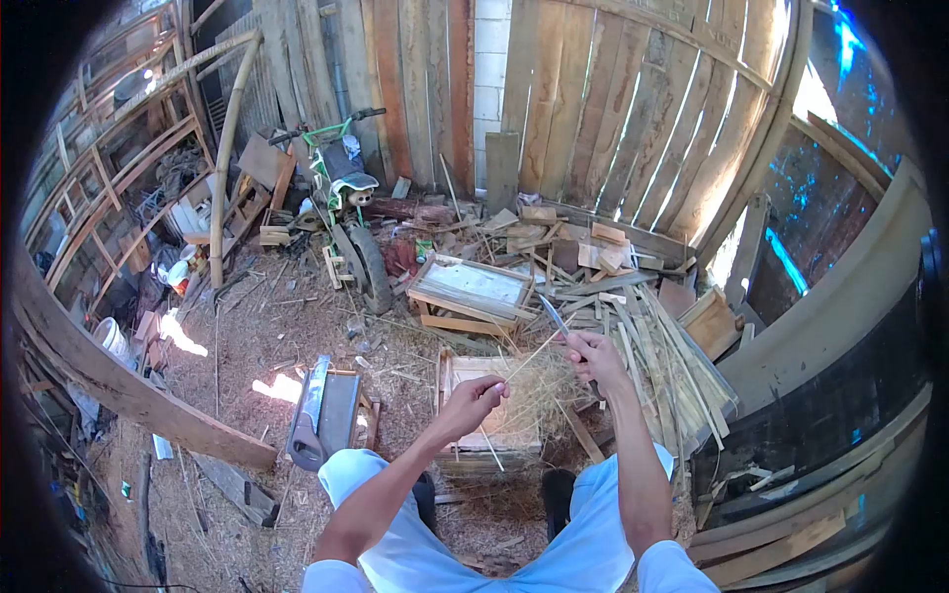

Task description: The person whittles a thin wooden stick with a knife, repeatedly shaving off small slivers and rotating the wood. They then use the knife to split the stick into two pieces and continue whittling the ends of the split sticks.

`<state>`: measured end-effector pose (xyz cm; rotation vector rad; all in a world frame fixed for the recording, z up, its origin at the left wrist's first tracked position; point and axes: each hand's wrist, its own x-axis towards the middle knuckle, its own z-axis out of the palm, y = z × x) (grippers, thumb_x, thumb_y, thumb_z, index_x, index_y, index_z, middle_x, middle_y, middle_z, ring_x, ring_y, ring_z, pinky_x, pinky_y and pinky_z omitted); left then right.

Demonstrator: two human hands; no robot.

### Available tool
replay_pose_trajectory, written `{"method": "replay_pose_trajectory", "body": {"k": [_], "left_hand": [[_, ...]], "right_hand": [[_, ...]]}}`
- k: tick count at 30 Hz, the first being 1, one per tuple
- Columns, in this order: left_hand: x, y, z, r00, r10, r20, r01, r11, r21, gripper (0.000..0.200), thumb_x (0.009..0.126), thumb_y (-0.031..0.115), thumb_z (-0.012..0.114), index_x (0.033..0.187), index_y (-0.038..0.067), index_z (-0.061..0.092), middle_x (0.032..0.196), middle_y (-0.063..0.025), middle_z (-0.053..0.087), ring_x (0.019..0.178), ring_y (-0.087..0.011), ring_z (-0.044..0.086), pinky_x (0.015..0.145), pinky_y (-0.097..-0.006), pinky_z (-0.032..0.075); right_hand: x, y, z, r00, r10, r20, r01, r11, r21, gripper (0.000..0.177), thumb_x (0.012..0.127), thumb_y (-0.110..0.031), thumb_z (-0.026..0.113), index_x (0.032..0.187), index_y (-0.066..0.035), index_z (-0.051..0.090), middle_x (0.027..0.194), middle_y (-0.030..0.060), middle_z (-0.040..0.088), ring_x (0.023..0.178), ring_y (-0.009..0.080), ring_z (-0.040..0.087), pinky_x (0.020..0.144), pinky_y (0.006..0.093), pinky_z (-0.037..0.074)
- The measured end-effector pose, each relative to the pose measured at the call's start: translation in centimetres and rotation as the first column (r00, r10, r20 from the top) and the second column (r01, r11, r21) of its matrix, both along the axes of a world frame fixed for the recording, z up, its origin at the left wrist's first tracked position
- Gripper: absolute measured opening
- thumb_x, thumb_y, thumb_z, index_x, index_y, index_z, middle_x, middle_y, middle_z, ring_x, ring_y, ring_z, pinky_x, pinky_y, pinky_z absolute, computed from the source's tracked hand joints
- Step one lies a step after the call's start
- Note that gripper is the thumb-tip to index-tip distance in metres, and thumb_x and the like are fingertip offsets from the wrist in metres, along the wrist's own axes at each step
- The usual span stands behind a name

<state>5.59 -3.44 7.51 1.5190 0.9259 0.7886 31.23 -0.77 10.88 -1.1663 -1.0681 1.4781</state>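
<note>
Above a straw-littered wooden crate [469,368], the left hand [477,400] pinches a thin pale bamboo sliver [529,362] as the right hand [593,358] grips a steel-bladed knife [554,316] against it; shallow, outward strokes seem wisest.

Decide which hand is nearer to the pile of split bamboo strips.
Right. The right hand, gripping a knife, is just beside the bamboo strips; the left hand, pinching a thin strip, is farther off, above the wooden frame.

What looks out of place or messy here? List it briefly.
A small motorbike stands wedged among wood scraps by the plank wall. Shavings lie heaped over the low bench under the strip that the left hand holds, and split slats sprawl askew on the right.
</note>
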Motion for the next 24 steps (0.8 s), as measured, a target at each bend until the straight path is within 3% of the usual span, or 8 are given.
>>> {"method": "replay_pose_trajectory", "body": {"k": [3, 5, 6, 9, 12, 15, 21, 24], "left_hand": [[-0.6, -0.2, 0.0, 0.998, -0.039, -0.042, 0.041, 0.998, 0.052, 0.022, 0.096, 0.026, 0.048, 0.091, 0.008, 0.058, 0.065, 0.0068, 0.039, 0.058, -0.0037, 0.032, 0.05, -0.0209, 0.027], [-2.4, -0.8, -0.4, 0.999, -0.012, -0.034, 0.011, 1.0, -0.029, 0.022, 0.097, 0.026, 0.048, 0.092, 0.008, 0.059, 0.064, 0.0072, 0.038, 0.057, -0.0032, 0.032, 0.049, -0.0204, 0.025], [-3.4, -1.0, -0.5, 0.999, 0.01, -0.031, -0.013, 0.994, -0.112, 0.022, 0.097, 0.026, 0.047, 0.093, 0.008, 0.059, 0.064, 0.0076, 0.037, 0.056, -0.0028, 0.031, 0.048, -0.0198, 0.024], [-3.8, 0.5, 0.2, 0.994, 0.015, 0.108, 0.011, 0.972, -0.235, 0.022, 0.098, 0.025, 0.046, 0.095, 0.008, 0.059, 0.063, 0.0086, 0.035, 0.054, -0.0022, 0.029, 0.046, -0.0196, 0.021], [-2.0, 0.8, 0.3, 0.998, 0.007, 0.07, 0.007, 0.982, -0.189, 0.023, 0.099, 0.024, 0.045, 0.095, 0.006, 0.059, 0.062, 0.0086, 0.033, 0.053, -0.0025, 0.029, 0.046, -0.02, 0.021], [-1.2, 0.1, 0.1, 0.994, -0.051, 0.093, 0.066, 0.983, -0.17, 0.022, 0.099, 0.025, 0.046, 0.093, 0.007, 0.057, 0.062, 0.0083, 0.033, 0.053, -0.0026, 0.028, 0.046, -0.0194, 0.021], [-1.2, -0.3, 0.7, 0.99, -0.103, 0.097, 0.121, 0.971, -0.204, 0.022, 0.099, 0.023, 0.045, 0.089, 0.006, 0.054, 0.066, 0.0067, 0.038, 0.058, -0.0034, 0.031, 0.05, -0.02, 0.026], [-0.9, -0.2, 1.0, 0.99, -0.104, 0.095, 0.12, 0.977, -0.177, 0.022, 0.099, 0.025, 0.044, 0.088, 0.009, 0.054, 0.063, 0.009, 0.033, 0.053, -0.0013, 0.027, 0.046, -0.0189, 0.02]], "right_hand": [[2.7, 1.3, -1.1, 0.996, -0.078, -0.037, 0.078, 0.997, -0.006, 0.027, 0.094, -0.024, 0.055, 0.107, -0.002, 0.062, 0.06, -0.0057, 0.042, 0.043, 0.0014, 0.03, 0.037, 0.0179, 0.021], [6.3, 2.2, -0.5, 0.89, -0.436, -0.135, 0.447, 0.892, 0.066, 0.023, 0.094, -0.021, 0.052, 0.102, -0.001, 0.059, 0.061, -0.0058, 0.041, 0.043, 0.0011, 0.03, 0.035, 0.017, 0.018], [5.8, 1.8, -0.6, 0.891, -0.433, -0.139, 0.444, 0.894, 0.061, 0.023, 0.094, -0.021, 0.052, 0.102, -0.001, 0.059, 0.061, -0.0058, 0.041, 0.043, 0.0011, 0.03, 0.035, 0.017, 0.018], [3.0, -1.6, -0.2, 0.985, -0.173, 0.014, 0.172, 0.984, 0.038, 0.022, 0.094, -0.019, 0.05, 0.103, -0.002, 0.06, 0.058, -0.0062, 0.039, 0.042, 0.0013, 0.031, 0.035, 0.0176, 0.019], [-4.1, -4.4, 0.1, 0.977, 0.182, 0.108, -0.179, 0.983, -0.039, 0.02, 0.095, -0.02, 0.051, 0.099, -0.005, 0.065, 0.057, -0.0082, 0.042, 0.043, 0.0016, 0.033, 0.037, 0.0192, 0.022], [-6.2, -3.7, -0.9, 0.945, 0.313, 0.089, -0.317, 0.948, 0.029, 0.025, 0.095, -0.025, 0.053, 0.099, -0.005, 0.065, 0.059, -0.0075, 0.043, 0.044, 0.0018, 0.032, 0.039, 0.0194, 0.023], [-2.5, -1.8, 0.6, 0.926, 0.35, 0.143, -0.349, 0.936, -0.033, 0.025, 0.095, -0.025, 0.053, 0.101, -0.004, 0.065, 0.058, -0.0075, 0.042, 0.045, 0.002, 0.032, 0.04, 0.0197, 0.024], [-0.9, -0.7, -0.1, 0.935, 0.301, 0.186, -0.312, 0.95, 0.027, 0.028, 0.094, -0.026, 0.056, 0.103, 0.0, 0.063, 0.061, -0.0055, 0.044, 0.045, 0.0015, 0.033, 0.039, 0.0185, 0.023]]}}
